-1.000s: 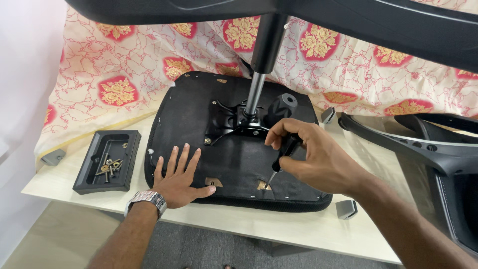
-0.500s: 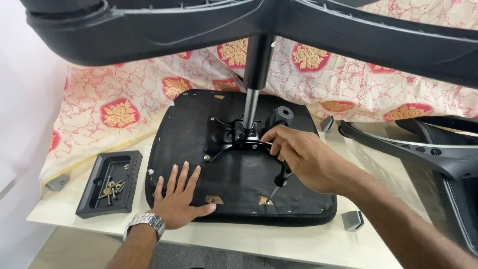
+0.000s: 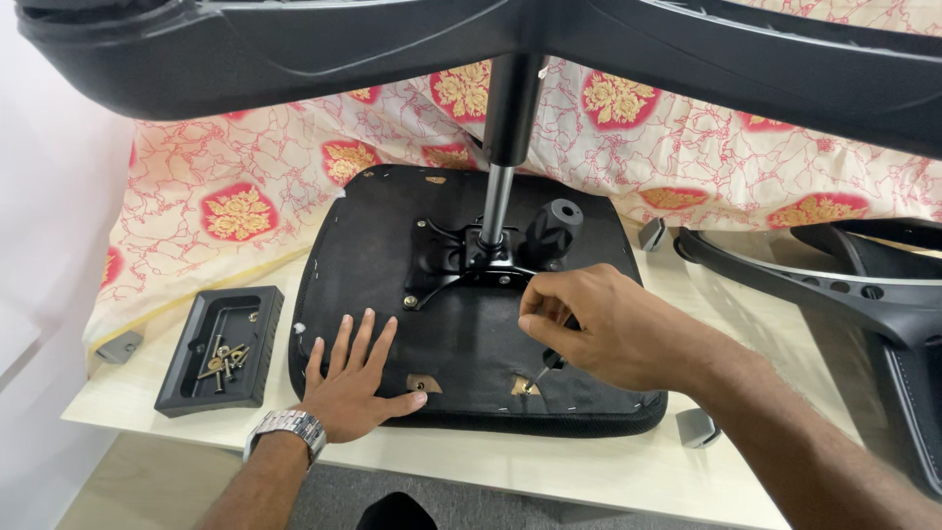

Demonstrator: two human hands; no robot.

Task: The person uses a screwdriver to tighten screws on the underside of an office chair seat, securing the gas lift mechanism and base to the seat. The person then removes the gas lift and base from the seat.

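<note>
Left hand [image 3: 353,385] lay flat, fingers spread, steadying the upturned black fabric-covered chair seat [image 3: 392,265] on the counter, while right hand [image 3: 599,329] gripped a small black-handled screwdriver [image 3: 545,365] just beside it, best kept upright over the screw hole.

Under my left hand [image 3: 355,385] the upturned seat base [image 3: 392,265] is covered in matt black cloth, slightly fuzzy, while the gas cylinder [image 3: 498,201] rising from its painted metal plate [image 3: 446,257] gleams as polished steel. The screwdriver [image 3: 543,368] in my right hand [image 3: 599,329] has a dull black grip, the small tray [image 3: 211,393] is matt black plastic holding brassy screws [image 3: 224,358], the tabletop [image 3: 549,466] is smooth pale wood laminate, and my wristwatch [image 3: 285,428] is shiny metal.
</note>
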